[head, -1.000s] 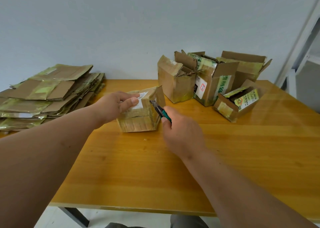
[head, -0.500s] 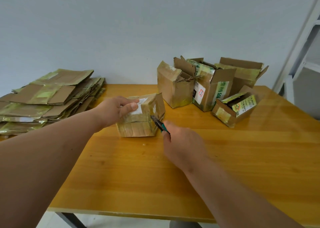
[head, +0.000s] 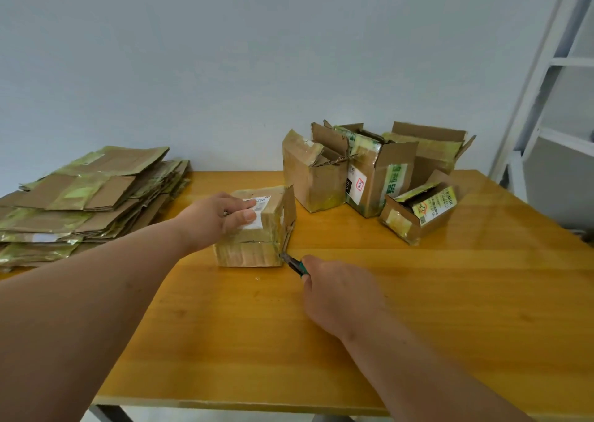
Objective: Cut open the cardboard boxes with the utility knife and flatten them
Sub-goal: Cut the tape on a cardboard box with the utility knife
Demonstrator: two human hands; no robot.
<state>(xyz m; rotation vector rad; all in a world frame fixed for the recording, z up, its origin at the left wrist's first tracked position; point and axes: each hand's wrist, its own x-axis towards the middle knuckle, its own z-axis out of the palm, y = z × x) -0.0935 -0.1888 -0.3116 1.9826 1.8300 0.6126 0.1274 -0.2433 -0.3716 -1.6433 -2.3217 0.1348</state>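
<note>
Now left hand (head: 221,217) presses box (head: 254,241); right hand (head: 340,293) holds knife (head: 294,265) at its corner.

1. A wooden table (head: 418,341) with a glossy yellow-orange top fills the lower part of the view; its near edge runs along the bottom.
2. A dark metal table leg (head: 107,414) shows under the near left corner.
3. A plain pale grey-blue wall (head: 225,61) stands behind the table's far edge.
4. A white metal frame (head: 546,78), with a slanted post and horizontal rails, rises at the right, beside the table's far right corner.
5. A few small pale scraps (head: 257,278) lie on the tabletop near its middle.
</note>
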